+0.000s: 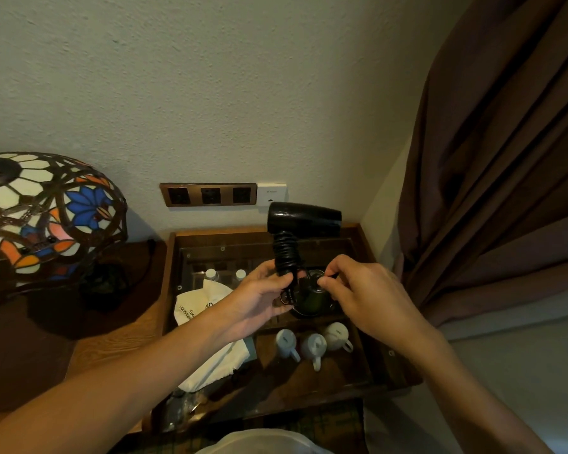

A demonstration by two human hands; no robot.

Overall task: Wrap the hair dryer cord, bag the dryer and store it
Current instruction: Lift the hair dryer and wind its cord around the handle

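Observation:
A black hair dryer (304, 218) is held upright above a wooden tray, nozzle pointing right. Its black cord (286, 252) is wound in tight coils around the handle. My left hand (259, 298) grips the bottom of the wrapped handle. My right hand (363, 290) pinches the loose end of the cord just right of the handle. A white cloth bag (199, 304) with printed lettering lies on the tray, partly under my left forearm.
The wooden tray (358, 231) holds three white cups (312, 344), a dark kettle (312, 296) and bottles under glass. A stained-glass lamp (43, 217) stands at left. Wall sockets (209, 194) sit behind; a brown curtain (492, 158) hangs at right.

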